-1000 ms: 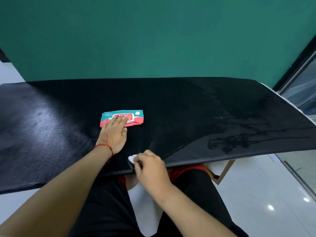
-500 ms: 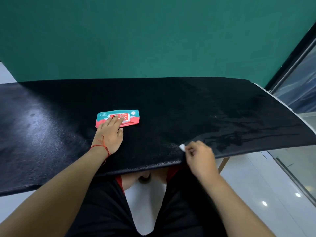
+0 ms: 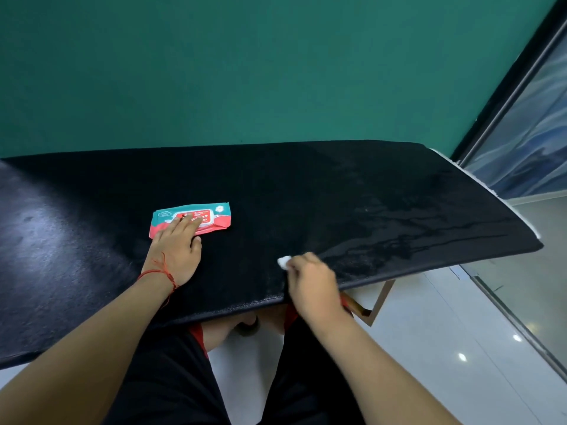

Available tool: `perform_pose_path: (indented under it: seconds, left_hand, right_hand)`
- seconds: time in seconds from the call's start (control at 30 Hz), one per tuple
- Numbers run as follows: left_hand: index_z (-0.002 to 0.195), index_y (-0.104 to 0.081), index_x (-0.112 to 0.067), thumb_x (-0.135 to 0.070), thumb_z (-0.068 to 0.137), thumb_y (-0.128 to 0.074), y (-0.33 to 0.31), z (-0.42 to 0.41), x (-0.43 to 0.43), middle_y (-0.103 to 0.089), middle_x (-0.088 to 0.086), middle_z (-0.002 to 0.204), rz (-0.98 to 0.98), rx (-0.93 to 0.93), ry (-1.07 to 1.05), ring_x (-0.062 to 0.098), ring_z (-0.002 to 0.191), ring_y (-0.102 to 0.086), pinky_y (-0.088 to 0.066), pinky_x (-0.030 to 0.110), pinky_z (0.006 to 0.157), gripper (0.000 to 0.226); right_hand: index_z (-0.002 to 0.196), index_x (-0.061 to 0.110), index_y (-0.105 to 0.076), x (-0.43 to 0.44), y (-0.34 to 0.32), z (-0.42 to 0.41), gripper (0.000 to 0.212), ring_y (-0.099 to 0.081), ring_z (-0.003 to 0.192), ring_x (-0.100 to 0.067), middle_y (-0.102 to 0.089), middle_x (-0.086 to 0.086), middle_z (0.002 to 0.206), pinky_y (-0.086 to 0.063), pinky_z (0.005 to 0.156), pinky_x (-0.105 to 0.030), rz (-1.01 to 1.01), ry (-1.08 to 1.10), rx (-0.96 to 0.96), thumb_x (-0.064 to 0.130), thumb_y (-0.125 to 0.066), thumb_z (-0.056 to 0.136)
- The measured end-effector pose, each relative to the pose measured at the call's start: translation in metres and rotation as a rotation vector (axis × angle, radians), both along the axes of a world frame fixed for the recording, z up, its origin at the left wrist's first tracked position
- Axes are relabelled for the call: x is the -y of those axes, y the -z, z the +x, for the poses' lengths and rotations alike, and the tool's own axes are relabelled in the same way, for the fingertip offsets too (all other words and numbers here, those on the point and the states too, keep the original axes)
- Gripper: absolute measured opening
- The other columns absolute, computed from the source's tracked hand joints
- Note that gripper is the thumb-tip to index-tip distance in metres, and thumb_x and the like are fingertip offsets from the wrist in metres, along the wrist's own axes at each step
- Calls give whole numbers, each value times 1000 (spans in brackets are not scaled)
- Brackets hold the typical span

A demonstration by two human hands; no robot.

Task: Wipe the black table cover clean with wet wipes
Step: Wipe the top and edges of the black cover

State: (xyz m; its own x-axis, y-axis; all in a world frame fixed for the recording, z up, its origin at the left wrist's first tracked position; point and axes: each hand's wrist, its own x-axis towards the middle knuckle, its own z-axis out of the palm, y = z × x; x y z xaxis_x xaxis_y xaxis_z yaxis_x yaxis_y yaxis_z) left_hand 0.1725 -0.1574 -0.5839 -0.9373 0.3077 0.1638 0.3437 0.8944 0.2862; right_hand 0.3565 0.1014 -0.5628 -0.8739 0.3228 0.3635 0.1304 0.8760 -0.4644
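Observation:
The black table cover (image 3: 291, 191) spans the view, with shiny wet streaks on its right half. A teal and red pack of wet wipes (image 3: 214, 213) lies left of centre. My left hand (image 3: 176, 254) lies flat on the cover with straight fingers resting on the pack's near edge; a red string is tied round the wrist. My right hand (image 3: 311, 286) sits at the cover's front edge, fingers curled round a small white wet wipe (image 3: 283, 261) that pokes out at the fingertips and touches the cover.
A green wall (image 3: 245, 72) stands behind the table. A glass door with a dark frame (image 3: 518, 111) is at the right. White tiled floor (image 3: 445, 348) and a wooden table leg (image 3: 379, 305) show below the front edge, with my legs under the table.
My right hand with the wipe swept right along the front edge, then came back a little to the left and further onto the cover. My left hand stayed on the pack.

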Motion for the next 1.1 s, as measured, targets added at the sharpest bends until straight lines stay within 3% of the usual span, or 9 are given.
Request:
perform_pose_path:
  seconds: [0.1,0.17,0.33,0.5,0.67,0.87,0.97,1.1]
  left_hand:
    - [163,-33,-28,-34,109,-40,0,0,0,-30,-2,170,-5,7,-1,22,159,-21,-19,47,130,54]
    - [162,-34,-27,-33,109,-40,0,-3,0,-30,-1,170,-5,8,6,23,159,-21,-19,46,129,54]
    - [161,-38,-26,-31,108,-42,2,-2,1,-35,1,168,23,-12,17,24,158,-25,-21,46,129,53]
    - [161,-39,-25,-31,108,-43,1,-3,-1,-35,1,168,29,-14,14,23,158,-24,-20,46,129,53]
    - [160,-39,-26,-31,108,-44,3,-5,1,-36,1,167,16,-15,10,24,157,-26,-22,48,128,53]
    - [160,-40,-24,-31,108,-43,2,-5,1,-37,3,167,6,-21,13,25,157,-26,-21,47,128,53]
    - [160,-40,-23,-30,108,-44,1,-3,0,-36,3,167,5,-22,12,25,157,-26,-20,47,128,53]
    - [161,-38,-24,-32,108,-43,0,-4,0,-34,2,168,-1,-13,9,24,158,-25,-19,46,129,54]
  right_hand:
    - [93,20,-78,14,-1,-6,10,-66,74,-24,-62,1,87,-50,67,-31,-28,-168,55,18,-69,96]
    - [90,22,-77,-3,-2,-13,9,-65,75,-23,-60,3,85,-51,65,-33,-45,-148,78,24,-71,96]
    - [88,21,-80,-101,-8,-26,7,-70,78,-28,-67,-2,85,-54,69,-35,-19,119,43,23,-77,93]
    - [95,18,-81,-206,-12,-13,10,-71,89,-38,-74,-12,97,-60,80,-43,-64,428,140,16,-70,95]
    - [99,17,-81,-241,-14,-4,17,-68,88,-36,-75,-11,96,-57,79,-40,-92,505,161,19,-64,102]
    - [92,13,-79,-165,-13,2,12,-68,81,-39,-67,-10,91,-55,70,-41,39,303,105,9,-69,95]
    - [90,15,-78,-107,-4,13,10,-65,70,-33,-61,-4,81,-51,62,-34,116,92,10,6,-76,91]
    - [97,16,-78,-69,7,30,6,-63,74,-22,-59,3,86,-54,62,-34,64,-110,17,12,-73,97]
